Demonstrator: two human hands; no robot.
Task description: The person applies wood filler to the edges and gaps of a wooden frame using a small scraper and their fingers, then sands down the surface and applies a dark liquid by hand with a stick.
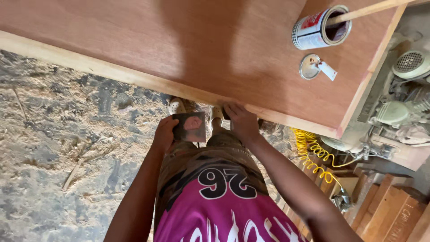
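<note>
Your left hand (163, 134) is closed around a small dark sheet (190, 127), pinched at its left edge. Just beside it, your right hand (242, 121) lies open, fingers flat on the panel edge (148, 83). Beyond the right hand, the open can (320, 28) could tip if the panel is jolted.

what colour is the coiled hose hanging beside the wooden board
The coiled hose is bright yellow, seen best in the head view, right of the board.
</note>
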